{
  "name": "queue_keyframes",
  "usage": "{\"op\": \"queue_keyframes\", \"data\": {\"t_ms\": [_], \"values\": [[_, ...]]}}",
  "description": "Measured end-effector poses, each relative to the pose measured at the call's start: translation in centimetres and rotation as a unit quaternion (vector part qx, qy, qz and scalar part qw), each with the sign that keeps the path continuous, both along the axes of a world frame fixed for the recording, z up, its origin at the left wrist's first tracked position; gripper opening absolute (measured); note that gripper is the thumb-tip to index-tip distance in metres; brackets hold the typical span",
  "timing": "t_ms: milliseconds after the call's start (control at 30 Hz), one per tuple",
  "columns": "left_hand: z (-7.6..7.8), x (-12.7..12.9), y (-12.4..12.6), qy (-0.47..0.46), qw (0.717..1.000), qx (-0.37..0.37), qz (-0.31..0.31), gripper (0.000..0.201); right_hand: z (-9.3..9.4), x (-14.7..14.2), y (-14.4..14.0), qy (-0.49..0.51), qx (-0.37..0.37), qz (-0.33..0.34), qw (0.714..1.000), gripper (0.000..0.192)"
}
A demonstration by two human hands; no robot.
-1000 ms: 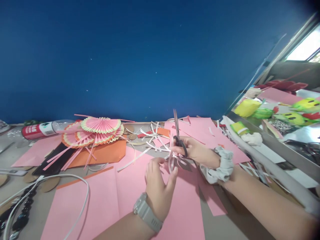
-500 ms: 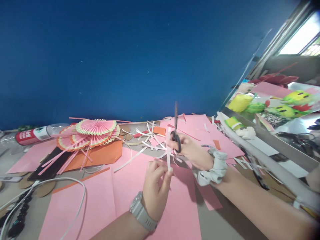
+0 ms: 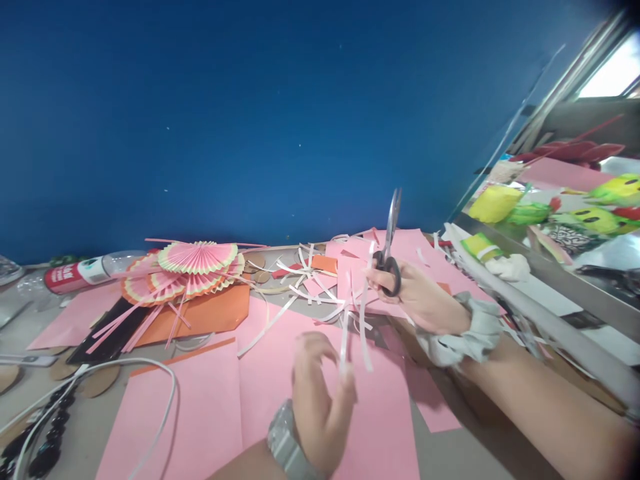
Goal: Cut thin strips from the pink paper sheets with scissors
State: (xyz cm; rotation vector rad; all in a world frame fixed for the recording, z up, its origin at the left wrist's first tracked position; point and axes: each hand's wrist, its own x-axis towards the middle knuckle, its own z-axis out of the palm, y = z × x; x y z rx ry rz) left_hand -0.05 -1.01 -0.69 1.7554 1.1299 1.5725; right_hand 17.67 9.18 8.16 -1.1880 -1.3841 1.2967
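My right hand grips a pair of black-handled scissors with the blades pointing up. A long, narrow white paper strip hangs from its fingertips. Below and to the left is my left hand, slightly blurred, its thumb and fingers spread apart. A shorter white strip stands at the left thumb's tip; whether it touches the thumb I cannot tell. Pink paper sheets lie under both hands. Behind them several cut white strips lie in a loose pile.
Pleated paper fans with pink strips rest at the left on an orange sheet. A red-labelled bottle, a white cable and black beads are farther left. A blue panel stands behind; a cluttered tray is at the right.
My right hand has moved right with the scissors, drawing a white strip away from my left hand. The left fingers have spread from their pinch on the strip.
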Motion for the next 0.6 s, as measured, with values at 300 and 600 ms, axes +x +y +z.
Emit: {"op": "queue_keyframes", "data": {"t_ms": [300, 600], "values": [[0.1, 0.2, 1.2, 0.059, 0.988, -0.117, -0.083, 0.022, 0.5, -2.2, -2.0, 0.011, -0.035, 0.073, 0.997, 0.033], [0.1, 0.0, 0.3, 0.074, 0.997, -0.037, -0.011, 0.019, -1.0, -2.4, -1.4, -0.063, -0.032, 0.06, 0.996, 0.032]]}}
